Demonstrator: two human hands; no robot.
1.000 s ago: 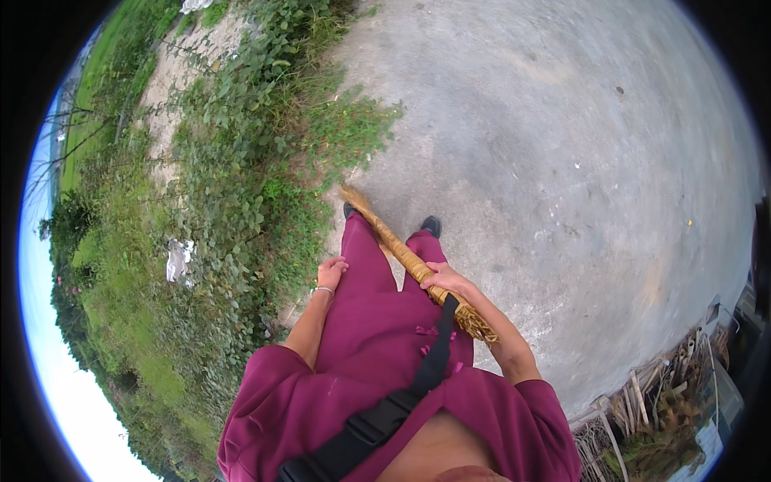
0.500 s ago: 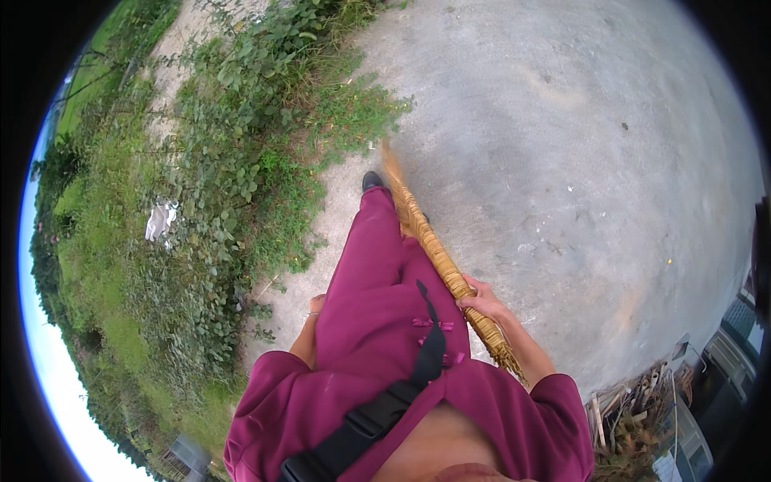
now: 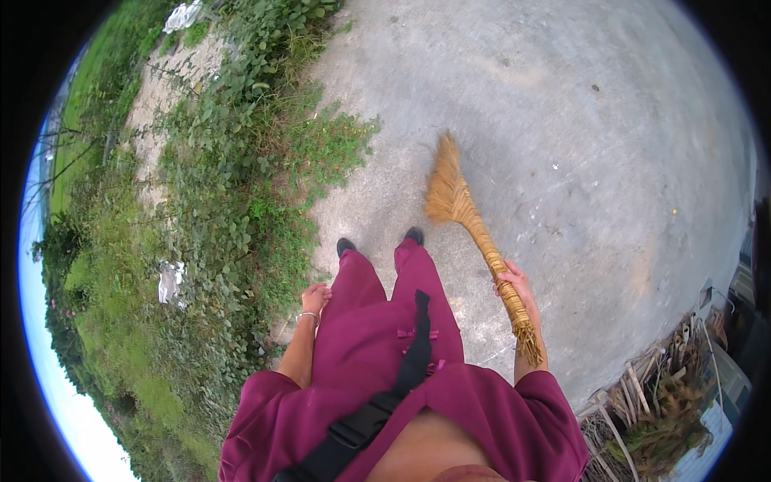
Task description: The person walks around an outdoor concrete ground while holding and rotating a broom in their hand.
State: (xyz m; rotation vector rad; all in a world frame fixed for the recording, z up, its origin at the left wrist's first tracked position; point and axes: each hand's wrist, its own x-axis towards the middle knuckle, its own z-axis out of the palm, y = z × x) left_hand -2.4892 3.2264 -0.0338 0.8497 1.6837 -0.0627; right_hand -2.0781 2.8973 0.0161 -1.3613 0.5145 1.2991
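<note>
In my right hand (image 3: 516, 283) is a straw broom (image 3: 480, 230), its handle bound with woven straw. The fingers wrap round the handle a little above its frayed end. The fanned bristles point forward and slightly left, over the concrete beyond my feet; whether they touch it I cannot tell. My left hand (image 3: 316, 298) hangs beside my left thigh, fingers loosely curled and nothing seen in them. A thin bracelet circles that wrist.
Grey concrete (image 3: 594, 185) stretches ahead and to the right. Leafy weeds (image 3: 217, 193) border it on the left, with a crumpled white scrap (image 3: 170, 281) among them. Dry sticks and brush (image 3: 642, 398) lie heaped at the lower right. My dark shoes (image 3: 414, 235) stand on the concrete.
The broom has swung right, away from my legs, and its bristles now show fully. My left hand has come further into view. Both feet now show side by side.
</note>
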